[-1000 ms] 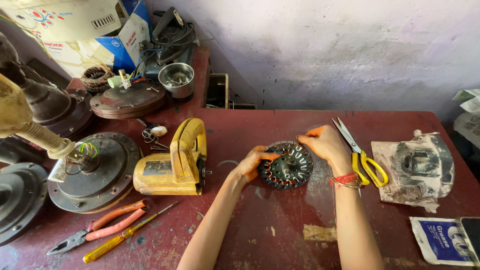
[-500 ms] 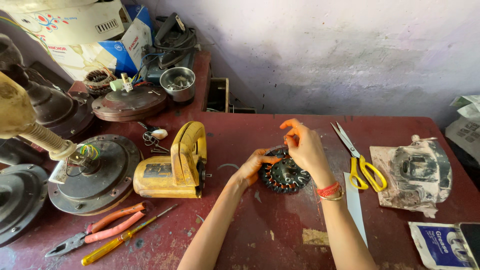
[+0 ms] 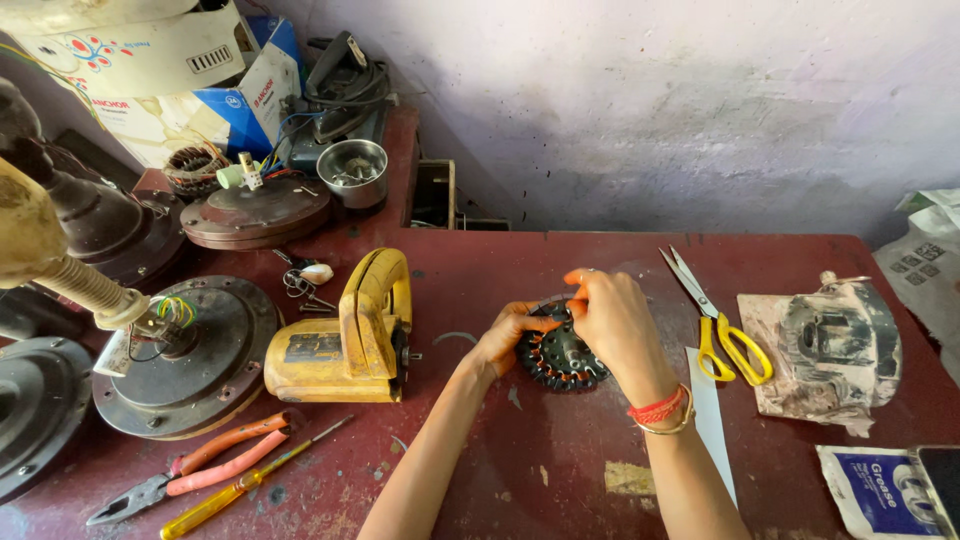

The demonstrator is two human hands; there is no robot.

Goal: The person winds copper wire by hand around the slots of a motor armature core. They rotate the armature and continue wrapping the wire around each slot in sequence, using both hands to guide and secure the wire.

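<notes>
Fingers of the left hand [image 3: 512, 335] and right hand [image 3: 612, 318] pinch the round motor stator [image 3: 556, 360] lying mid-tabletop [image 3: 560, 470], yellow scissors [image 3: 722, 330] just right, a yellow power tool [image 3: 345, 335] left.

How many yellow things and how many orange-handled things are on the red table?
Yellow: 3 - power tool, scissors, screwdriver
Orange-handled: 1 - pliers
Total: 4
</notes>
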